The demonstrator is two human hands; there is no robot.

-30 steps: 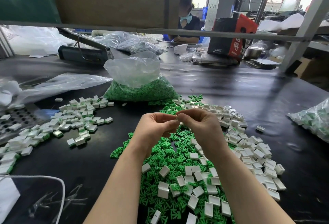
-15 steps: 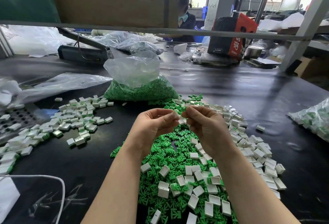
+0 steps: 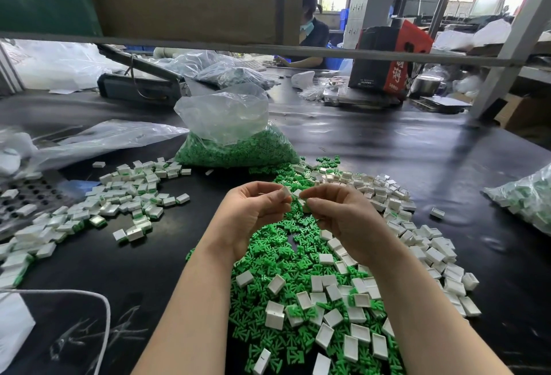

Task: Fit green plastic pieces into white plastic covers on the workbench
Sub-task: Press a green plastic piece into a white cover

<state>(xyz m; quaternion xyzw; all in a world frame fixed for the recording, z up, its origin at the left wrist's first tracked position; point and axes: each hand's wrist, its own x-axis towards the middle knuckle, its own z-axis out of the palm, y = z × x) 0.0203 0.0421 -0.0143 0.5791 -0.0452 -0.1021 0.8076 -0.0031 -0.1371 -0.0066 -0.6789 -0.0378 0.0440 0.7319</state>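
Observation:
Both hands are raised above a heap of loose green plastic pieces [image 3: 277, 258] mixed with empty white covers [image 3: 357, 294]. My left hand [image 3: 253, 210] pinches a small white cover [image 3: 287, 191] at its fingertips. My right hand [image 3: 337, 210] pinches another small piece [image 3: 298, 194] right beside it; its colour is hard to tell. The two pinched pieces touch or nearly touch between the fingertips. More empty white covers [image 3: 396, 204] spread to the right of the hands.
A pile of white covers with green showing [image 3: 128, 195] lies at the left. A clear bag of green pieces [image 3: 235, 142] stands behind the heap. Another bag [image 3: 524, 198] sits at the right edge. A perforated tray [image 3: 26, 198] is far left. A person works across the bench.
The fingertips have drawn slightly apart from the tight pinch a second ago, and a white cover now shows between them. Both hands stay over the heap.

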